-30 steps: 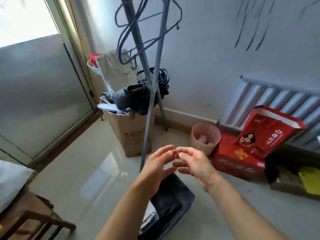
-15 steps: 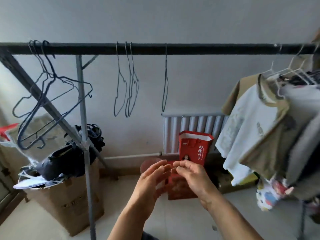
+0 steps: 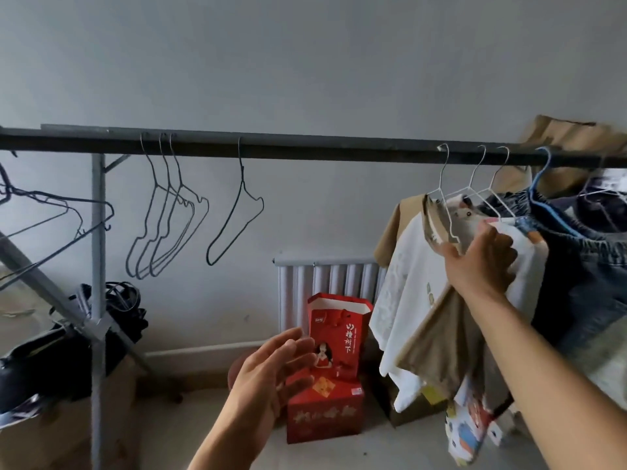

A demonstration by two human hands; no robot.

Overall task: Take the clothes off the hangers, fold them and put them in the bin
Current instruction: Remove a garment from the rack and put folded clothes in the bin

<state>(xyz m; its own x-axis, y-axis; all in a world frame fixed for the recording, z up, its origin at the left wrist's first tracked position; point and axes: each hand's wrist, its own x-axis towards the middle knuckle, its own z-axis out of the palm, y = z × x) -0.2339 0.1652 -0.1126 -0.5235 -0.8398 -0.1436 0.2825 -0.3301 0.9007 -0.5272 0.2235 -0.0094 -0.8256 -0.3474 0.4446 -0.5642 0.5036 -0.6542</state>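
A dark clothes rail (image 3: 305,147) crosses the view. Several empty wire hangers (image 3: 166,215) hang along its left and middle. At the right end hang clothes: a white and tan T-shirt (image 3: 410,286) on a white hanger (image 3: 444,198), then a patterned garment, then dark denim (image 3: 587,266) on a blue hanger (image 3: 539,184). My right hand (image 3: 481,259) is raised against the T-shirt's shoulder, fingers stretched behind its collar. My left hand (image 3: 274,368) floats low at the centre with spread fingers and holds nothing. The bin is out of view.
A red gift bag (image 3: 339,330) stands on a red box (image 3: 325,412) before a radiator (image 3: 325,279). The rack's grey legs (image 3: 98,300) cross at the left, by a cardboard box holding a black bag (image 3: 40,364). Another box sits on the floor under the clothes.
The view rose from the floor and bin to the rail. My hands, fingertips together before, have parted: the right went up to the T-shirt, the left stayed low.
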